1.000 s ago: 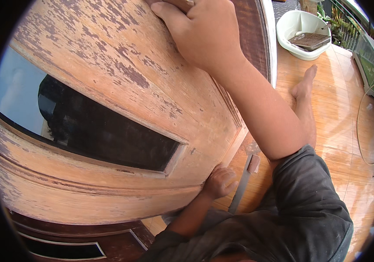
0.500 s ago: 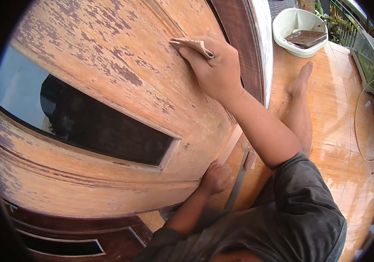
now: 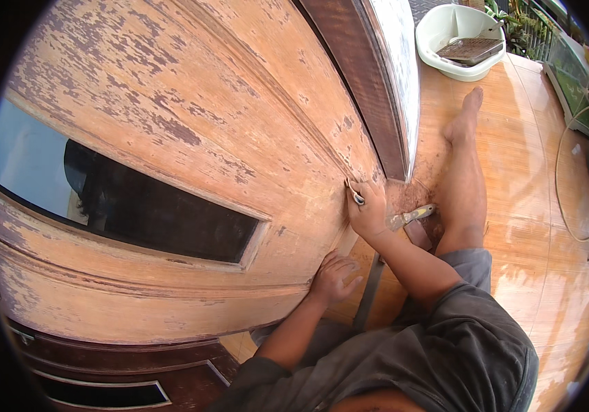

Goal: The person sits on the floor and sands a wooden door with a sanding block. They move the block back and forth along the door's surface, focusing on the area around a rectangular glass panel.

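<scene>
A wooden door [image 3: 294, 240] fills the left half, its old dark finish worn off in patches, with a narrow dark glass pane [image 3: 171, 209] in it. My right hand [image 3: 368, 209] is closed on a folded piece of sandpaper [image 3: 354, 191], pressed to the door's low corner beside a long groove. Its fingers partly hide the sandpaper. My left hand [image 3: 333, 278] rests against the door's lower edge, thumb apart from the loosely bent fingers, with nothing seen in it. Just past my right wrist, a scraper [image 3: 414, 215] lies on the floor near a brown block [image 3: 417, 235].
Brown dust lies on the tiled floor [image 3: 514, 206] by the dark door frame [image 3: 359, 75]. My bare leg [image 3: 466, 185] stretches along the right. Beyond my foot stands a white basin [image 3: 438, 65] holding a brown tray [image 3: 471, 50]. A cable [image 3: 561, 199] curves at far right.
My right hand has slid down the door toward its low corner with the sandpaper still in it. The scraper has come into sight. My left hand has stayed at the edge.
</scene>
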`<action>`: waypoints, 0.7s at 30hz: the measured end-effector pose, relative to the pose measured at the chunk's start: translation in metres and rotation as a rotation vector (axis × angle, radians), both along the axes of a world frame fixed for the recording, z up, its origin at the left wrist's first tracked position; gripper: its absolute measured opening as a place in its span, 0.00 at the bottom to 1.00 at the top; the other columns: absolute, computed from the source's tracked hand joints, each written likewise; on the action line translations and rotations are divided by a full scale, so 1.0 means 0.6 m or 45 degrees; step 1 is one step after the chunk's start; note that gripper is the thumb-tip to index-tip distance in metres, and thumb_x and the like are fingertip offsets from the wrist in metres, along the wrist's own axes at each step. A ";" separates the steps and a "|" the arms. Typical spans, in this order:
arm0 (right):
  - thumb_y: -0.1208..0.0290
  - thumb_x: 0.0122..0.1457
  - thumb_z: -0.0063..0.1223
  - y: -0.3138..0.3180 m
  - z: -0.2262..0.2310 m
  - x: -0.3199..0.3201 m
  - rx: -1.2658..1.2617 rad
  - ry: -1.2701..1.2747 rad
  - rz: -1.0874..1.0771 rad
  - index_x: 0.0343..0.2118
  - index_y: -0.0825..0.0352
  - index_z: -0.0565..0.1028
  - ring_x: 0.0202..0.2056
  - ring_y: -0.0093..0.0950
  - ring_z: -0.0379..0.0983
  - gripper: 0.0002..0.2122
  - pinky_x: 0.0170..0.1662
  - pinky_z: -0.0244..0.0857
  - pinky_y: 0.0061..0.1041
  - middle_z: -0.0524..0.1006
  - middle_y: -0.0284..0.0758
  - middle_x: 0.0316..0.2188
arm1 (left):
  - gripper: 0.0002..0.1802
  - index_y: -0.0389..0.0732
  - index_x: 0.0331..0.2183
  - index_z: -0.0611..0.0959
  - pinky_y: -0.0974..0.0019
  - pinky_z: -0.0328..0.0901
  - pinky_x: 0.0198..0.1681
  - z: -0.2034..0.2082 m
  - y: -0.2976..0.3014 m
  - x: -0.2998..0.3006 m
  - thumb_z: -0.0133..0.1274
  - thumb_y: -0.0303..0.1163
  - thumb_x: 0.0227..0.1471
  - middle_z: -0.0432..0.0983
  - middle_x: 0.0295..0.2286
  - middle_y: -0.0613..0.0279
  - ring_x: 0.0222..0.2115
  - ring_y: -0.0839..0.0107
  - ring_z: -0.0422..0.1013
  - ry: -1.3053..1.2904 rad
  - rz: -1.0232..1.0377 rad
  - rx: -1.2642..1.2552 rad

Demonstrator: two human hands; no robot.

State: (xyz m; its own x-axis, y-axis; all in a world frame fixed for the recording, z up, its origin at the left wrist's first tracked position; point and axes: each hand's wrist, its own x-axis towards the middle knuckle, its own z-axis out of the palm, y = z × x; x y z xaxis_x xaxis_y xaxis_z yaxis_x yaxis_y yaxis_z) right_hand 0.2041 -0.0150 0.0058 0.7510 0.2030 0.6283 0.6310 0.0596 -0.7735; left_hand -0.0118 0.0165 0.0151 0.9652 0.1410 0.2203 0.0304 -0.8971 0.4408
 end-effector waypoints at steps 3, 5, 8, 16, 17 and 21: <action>0.76 0.59 0.67 -0.004 0.025 0.006 -0.014 -0.030 0.055 0.39 0.63 0.83 0.35 0.44 0.74 0.06 0.40 0.64 0.40 0.80 0.39 0.33 | 0.15 0.40 0.40 0.89 0.44 0.61 0.68 -0.002 0.000 -0.001 0.67 0.40 0.55 0.85 0.44 0.56 0.51 0.55 0.79 -0.003 -0.003 0.013; 0.77 0.58 0.69 -0.019 0.066 0.016 0.066 -0.138 0.051 0.41 0.63 0.84 0.34 0.42 0.74 0.08 0.39 0.63 0.39 0.80 0.38 0.32 | 0.15 0.40 0.40 0.89 0.44 0.61 0.68 -0.004 0.000 -0.004 0.67 0.40 0.55 0.85 0.44 0.56 0.52 0.56 0.79 -0.004 -0.001 0.022; 0.78 0.55 0.71 -0.018 0.152 0.039 0.129 -0.289 0.079 0.42 0.63 0.85 0.32 0.37 0.73 0.11 0.37 0.61 0.36 0.79 0.36 0.31 | 0.15 0.41 0.41 0.88 0.43 0.60 0.69 -0.006 0.003 -0.006 0.68 0.40 0.55 0.85 0.44 0.57 0.52 0.56 0.79 0.007 0.001 0.024; 0.82 0.52 0.71 0.048 0.194 0.083 0.247 -0.586 -0.108 0.43 0.62 0.83 0.28 0.32 0.70 0.15 0.36 0.57 0.32 0.75 0.31 0.28 | 0.16 0.41 0.41 0.88 0.43 0.61 0.69 -0.005 0.000 -0.005 0.68 0.40 0.55 0.86 0.44 0.56 0.51 0.58 0.80 -0.002 0.021 -0.009; 0.82 0.53 0.70 0.035 0.152 0.077 0.140 -0.547 -0.111 0.44 0.61 0.82 0.28 0.32 0.71 0.15 0.37 0.58 0.33 0.75 0.31 0.28 | 0.16 0.41 0.41 0.88 0.43 0.62 0.69 -0.006 0.000 -0.004 0.68 0.40 0.55 0.86 0.43 0.56 0.51 0.58 0.80 -0.008 0.025 -0.034; 0.81 0.56 0.69 0.002 0.001 0.047 -0.094 -0.443 -0.150 0.44 0.61 0.82 0.32 0.35 0.71 0.14 0.39 0.60 0.36 0.75 0.33 0.29 | 0.16 0.41 0.40 0.89 0.43 0.62 0.68 -0.002 0.000 -0.005 0.68 0.41 0.54 0.86 0.43 0.55 0.50 0.57 0.80 -0.051 0.024 -0.087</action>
State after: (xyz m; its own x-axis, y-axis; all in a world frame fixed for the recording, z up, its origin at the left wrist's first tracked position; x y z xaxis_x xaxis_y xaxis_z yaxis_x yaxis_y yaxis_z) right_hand 0.2322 -0.0137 0.0065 0.5160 0.1824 0.8370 0.8561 -0.0770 -0.5110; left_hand -0.0147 0.0167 0.0141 0.9527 0.1753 0.2482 0.0282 -0.8642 0.5023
